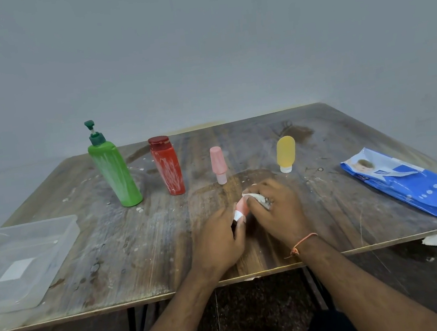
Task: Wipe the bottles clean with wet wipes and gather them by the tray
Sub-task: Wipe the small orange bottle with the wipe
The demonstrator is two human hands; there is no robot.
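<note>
My left hand (220, 238) grips a small salmon-pink bottle (241, 206) by its white cap end, low over the middle of the table. My right hand (275, 207) holds a crumpled white wet wipe (258, 198) against the bottle's far end. Behind them stand a green pump bottle (114, 173) and a red bottle (168, 169), both smeared with white, a pale pink bottle (218, 164) and a yellow bottle (286, 153), the last two standing on their caps. A clear plastic tray (37, 231) lies at the left front.
A blue wet-wipe pack (408, 182) lies at the right, its flap open. The worn wooden table (140, 259) has white specks on it. A scrap of white paper (434, 240) lies on the floor past the table's right front edge. A grey wall stands behind.
</note>
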